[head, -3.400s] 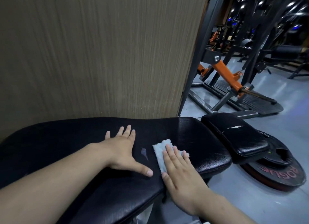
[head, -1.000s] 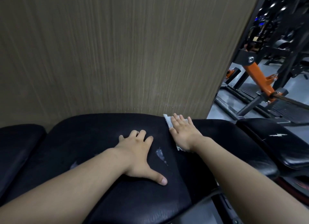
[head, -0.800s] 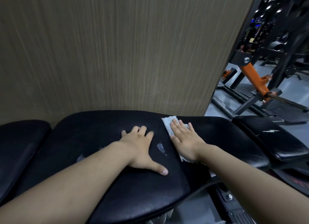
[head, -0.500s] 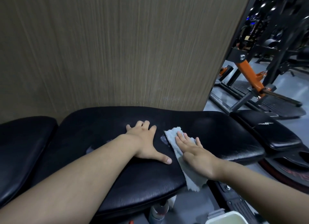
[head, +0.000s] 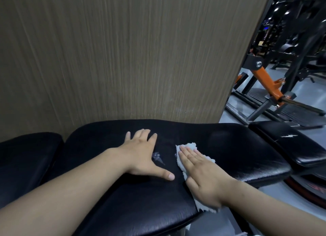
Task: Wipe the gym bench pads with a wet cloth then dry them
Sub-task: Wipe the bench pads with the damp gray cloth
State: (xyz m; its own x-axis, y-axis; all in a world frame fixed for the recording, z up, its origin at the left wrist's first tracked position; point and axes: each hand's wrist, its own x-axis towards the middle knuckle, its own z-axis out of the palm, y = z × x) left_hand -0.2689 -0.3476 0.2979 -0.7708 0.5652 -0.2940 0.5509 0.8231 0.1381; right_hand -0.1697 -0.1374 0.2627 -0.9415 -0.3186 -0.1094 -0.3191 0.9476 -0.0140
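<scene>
A long black bench pad (head: 229, 147) fills the lower middle of the head view, with a scuffed grey patch (head: 157, 156) in its vinyl. My left hand (head: 142, 154) lies flat on the pad with fingers spread, holding nothing. My right hand (head: 201, 175) presses flat on a pale blue-white cloth (head: 187, 146) just right of the patch. The cloth's lower end hangs over the pad's near edge. A second black pad (head: 26, 158) adjoins at the left.
A brown wood-grain wall (head: 123, 50) stands right behind the bench. A smaller black pad with a white tear (head: 289, 142) lies at the right, above a weight plate (head: 314, 190) on the grey floor. An orange and black machine frame (head: 264, 80) stands beyond.
My right hand slid the cloth from the pad's far edge toward me across the pad, staying flat on it. My left hand stayed planted on the pad. The camera view shifted slightly.
</scene>
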